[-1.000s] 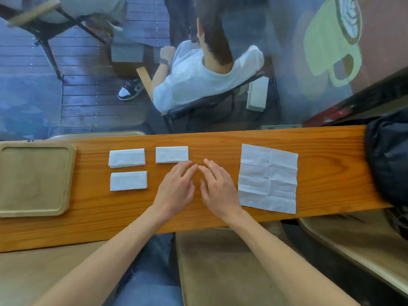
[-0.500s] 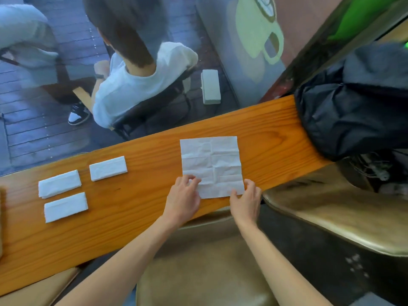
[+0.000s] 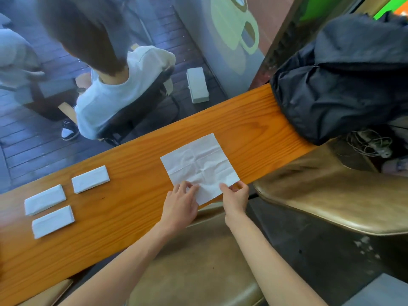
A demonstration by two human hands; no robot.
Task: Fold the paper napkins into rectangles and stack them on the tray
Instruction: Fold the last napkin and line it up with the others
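An unfolded white paper napkin (image 3: 198, 164) lies flat on the orange wooden counter (image 3: 136, 195), its near corner hanging over the counter's front edge. My left hand (image 3: 180, 204) pinches the napkin's near left edge. My right hand (image 3: 235, 195) pinches the near right edge. Three folded napkin rectangles lie to the left: one at the back (image 3: 90, 179), one at the far left (image 3: 44, 199), one nearest me (image 3: 53, 221). The tray is out of view.
A black backpack (image 3: 344, 78) sits on the counter's right end. Brown padded seats (image 3: 331, 195) stand below and to the right of the counter. Behind the glass beyond the counter, a person in a white shirt (image 3: 114, 93) sits on a chair.
My view has swung right, so the tray has left the frame. Both hands moved from the bare counter to the unfolded napkin and took hold of its near edge.
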